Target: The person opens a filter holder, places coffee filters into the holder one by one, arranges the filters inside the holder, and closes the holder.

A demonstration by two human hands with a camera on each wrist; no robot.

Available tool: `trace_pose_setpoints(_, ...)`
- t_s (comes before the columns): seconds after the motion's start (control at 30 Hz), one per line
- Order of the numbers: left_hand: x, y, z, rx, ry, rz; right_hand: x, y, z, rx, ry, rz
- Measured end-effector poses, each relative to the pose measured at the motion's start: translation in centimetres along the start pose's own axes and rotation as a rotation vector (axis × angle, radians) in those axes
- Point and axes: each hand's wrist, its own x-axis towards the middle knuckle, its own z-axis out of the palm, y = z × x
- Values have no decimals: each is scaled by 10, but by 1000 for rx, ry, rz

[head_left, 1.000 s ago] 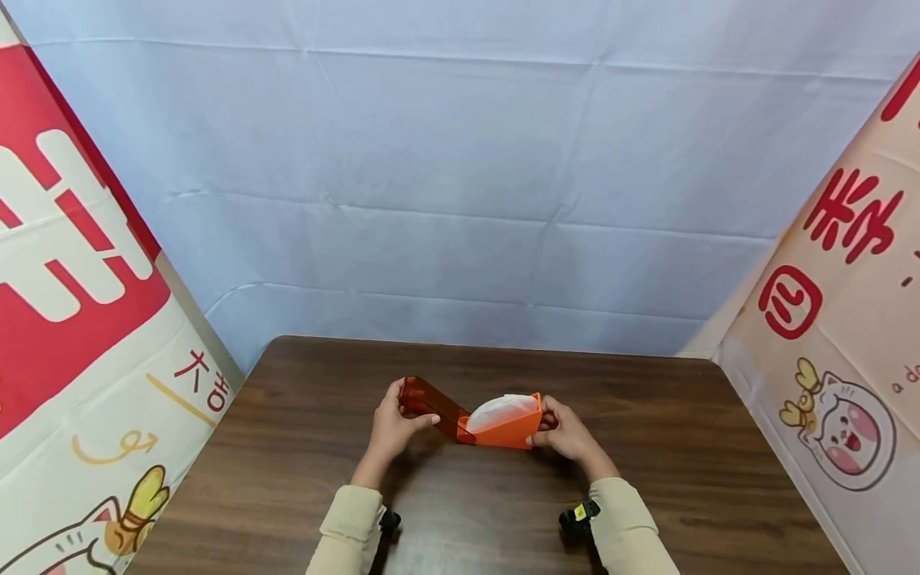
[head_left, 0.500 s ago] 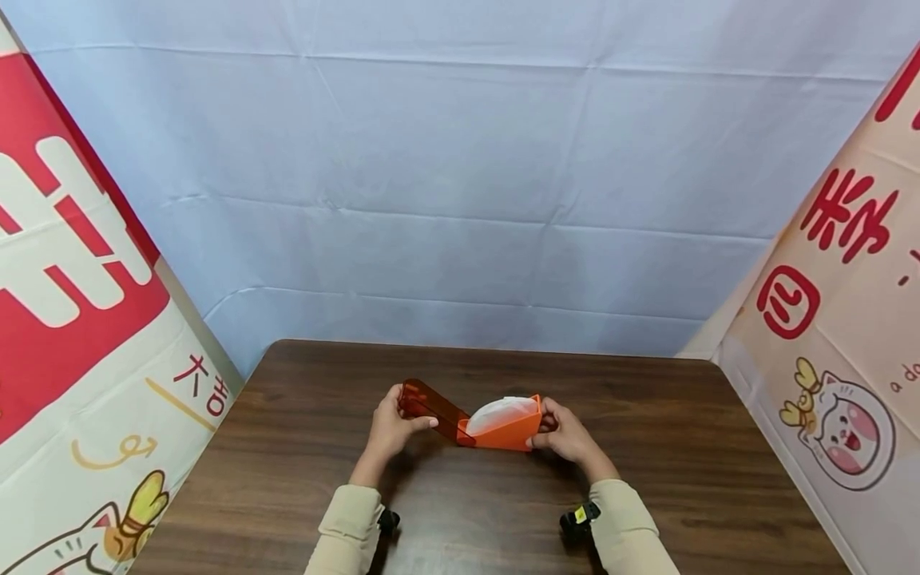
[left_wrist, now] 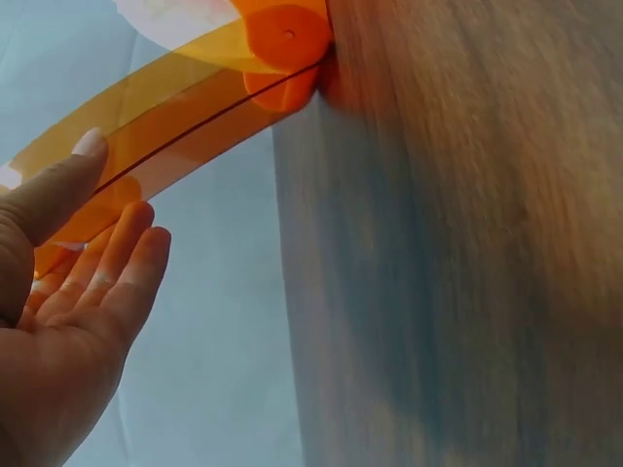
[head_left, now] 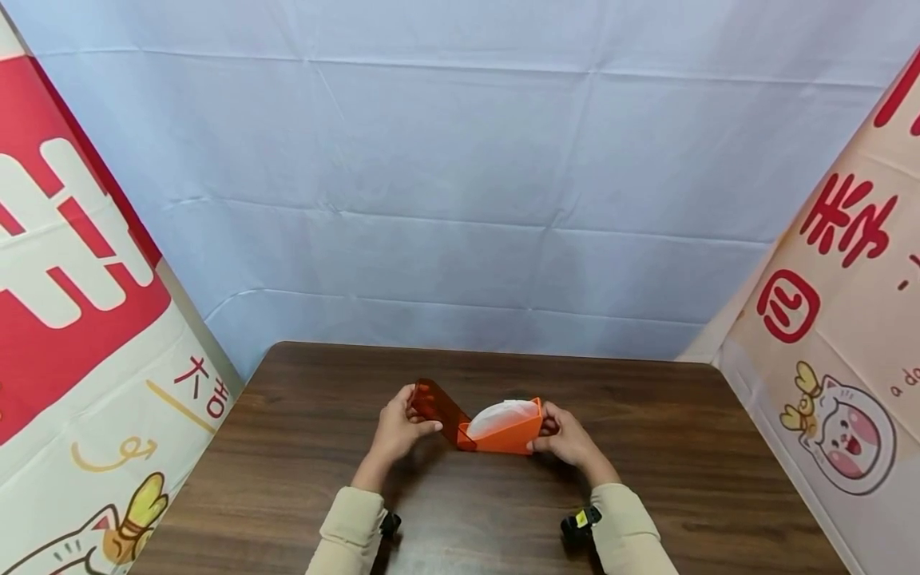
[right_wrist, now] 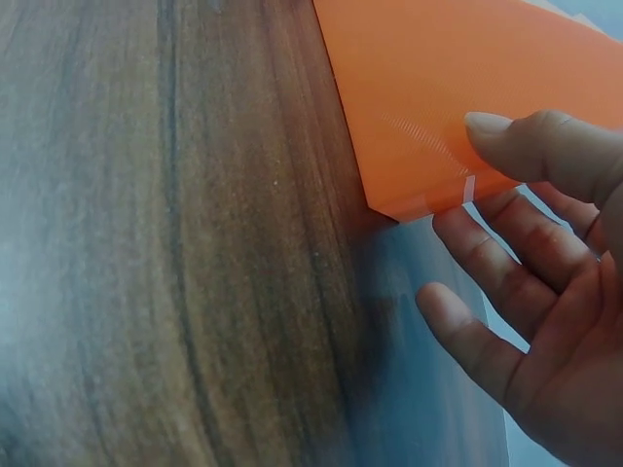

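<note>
An orange hinged case [head_left: 505, 436] stands on the table, with its translucent orange lid [head_left: 440, 407] swung up to the left. White, round-edged sleeves [head_left: 503, 414] fill the case and rise above its slanted sides. My left hand [head_left: 399, 426] pinches the lid near its free end; in the left wrist view the thumb lies across one face and the fingers are behind. At the opposite end, my right hand [head_left: 564, 434] holds the case body between thumb and fingers. The right wrist view shows that thumb against the flat orange side [right_wrist: 419, 97], close to the lower corner.
The brown wooden table [head_left: 302, 479] has its far edge just beyond the case. A pale blue cloth [head_left: 460, 200] hangs behind it, and printed banners stand at left [head_left: 86, 359] and right [head_left: 826, 383]. Each wrist carries a black camera.
My left hand has shifted slightly right, tilting the lid more upright towards the case body. My right hand and the case body stay nearly where they were.
</note>
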Motion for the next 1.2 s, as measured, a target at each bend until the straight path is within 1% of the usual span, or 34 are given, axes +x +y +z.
trace_pose_setpoints(0.1,1,3,3,11,-11,15,-2,-3,0,-7,6,16)
trace_pose_setpoints(0.17,3,4,5,-5,-27,22,-4,-10,-1,-3,4,12)
trace_pose_setpoints(0.23,4,6,6,-51,-50,24,-7,-18,-1,4,0,13)
trace_pose_setpoints(0.27,4,9,6,-75,-66,40,-8,-22,-1,7,-2,14)
trace_pose_setpoints(0.4,3,22,6,-156,-134,54,-12,-32,1,-14,0,23)
trace_pose_setpoints(0.47,3,30,6,-154,-157,66,-13,-34,1,-26,5,23)
trace_pose_setpoints(0.5,3,32,6,-155,-167,61,-13,-34,1,-31,8,19)
trace_pose_setpoints(0.6,3,36,7,-146,-193,76,-13,-32,1,-33,16,15)
trace_pose_setpoints(0.77,6,33,12,-151,-220,77,-12,-30,2,-32,13,12)
trace_pose_setpoints(0.97,7,25,17,-158,-247,92,-11,-27,0,-28,-8,3)
trace_pose_setpoints(1.07,8,22,21,-166,-254,100,-11,-27,0,-27,-14,3)
trace_pose_setpoints(1.2,9,22,27,-172,-255,97,-12,-28,-1,-29,-9,-3)
